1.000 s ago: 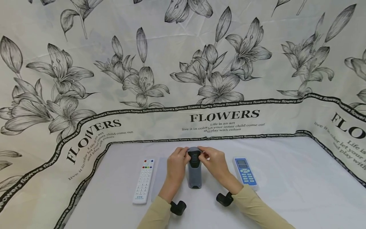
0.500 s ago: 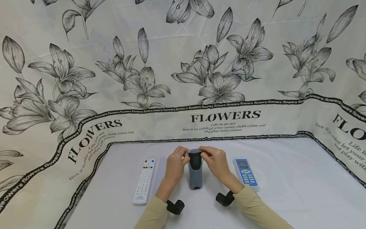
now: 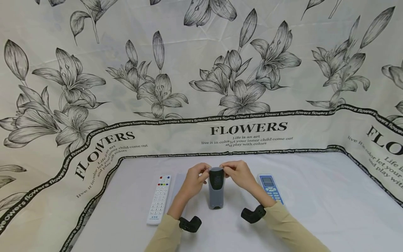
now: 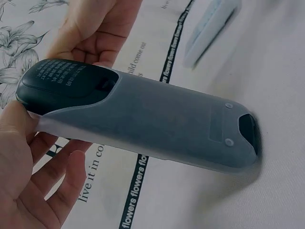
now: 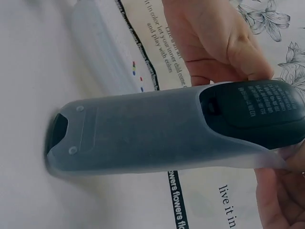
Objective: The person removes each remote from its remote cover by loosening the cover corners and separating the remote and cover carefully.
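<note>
A black remote control [image 3: 216, 177] stands tilted in the middle of the table, its back with printed text facing me. A translucent silicone sleeve [image 3: 216, 198] covers most of it, while the black end with the label shows above the sleeve's curved opening. My left hand [image 3: 194, 178] pinches the sleeve's edge at the upper left corner. On the other side, my right hand [image 3: 240, 175] pinches the upper right edge between thumb and fingers. In the left wrist view, the sleeve [image 4: 157, 119] wraps the remote's length, with a cutout at its far end.
A white remote [image 3: 158, 199] with coloured buttons lies at left, a faint clear sheet [image 3: 177, 185] beside it. At right lies a blue-and-white remote [image 3: 271, 189], partly behind the right forearm. Black wrist cameras [image 3: 190, 224] sit on both wrists. Flower-printed cloth [image 3: 248, 136] borders the table's back.
Both hands have drawn slightly apart at the remote's upper end, and the elbows have spread outward. More of the black back shows between the fingers. The sleeved remote has shifted slightly toward me.
</note>
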{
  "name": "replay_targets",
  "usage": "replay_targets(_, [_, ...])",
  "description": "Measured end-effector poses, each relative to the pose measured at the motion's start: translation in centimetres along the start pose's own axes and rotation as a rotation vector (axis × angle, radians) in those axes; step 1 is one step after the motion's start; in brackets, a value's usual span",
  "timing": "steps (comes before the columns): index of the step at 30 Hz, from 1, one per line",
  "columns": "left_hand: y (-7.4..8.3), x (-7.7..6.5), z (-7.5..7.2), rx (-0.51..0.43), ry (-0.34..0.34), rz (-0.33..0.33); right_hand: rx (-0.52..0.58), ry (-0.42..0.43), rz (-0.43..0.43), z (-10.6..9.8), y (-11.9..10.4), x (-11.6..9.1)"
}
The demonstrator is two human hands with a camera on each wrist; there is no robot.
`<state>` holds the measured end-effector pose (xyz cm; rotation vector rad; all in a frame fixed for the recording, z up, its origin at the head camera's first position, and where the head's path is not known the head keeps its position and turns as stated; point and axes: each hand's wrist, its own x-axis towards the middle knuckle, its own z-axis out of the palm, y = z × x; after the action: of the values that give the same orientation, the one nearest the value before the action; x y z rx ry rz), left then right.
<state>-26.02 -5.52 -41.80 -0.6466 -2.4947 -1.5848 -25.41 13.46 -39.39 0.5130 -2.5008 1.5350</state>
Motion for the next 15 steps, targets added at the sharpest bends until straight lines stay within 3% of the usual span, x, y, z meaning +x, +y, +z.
replay_targets(7, [-0.12,0.19,0.06,-0.061,-0.071,-0.053,0.074,-0.068,0.126,-0.39,0.88,0.38])
replay_targets(15, [-0.09,0.1,0.25,-0.098,-0.1,-0.054,0.101,-0.103,0.147,-0.46,0.68,0.32])
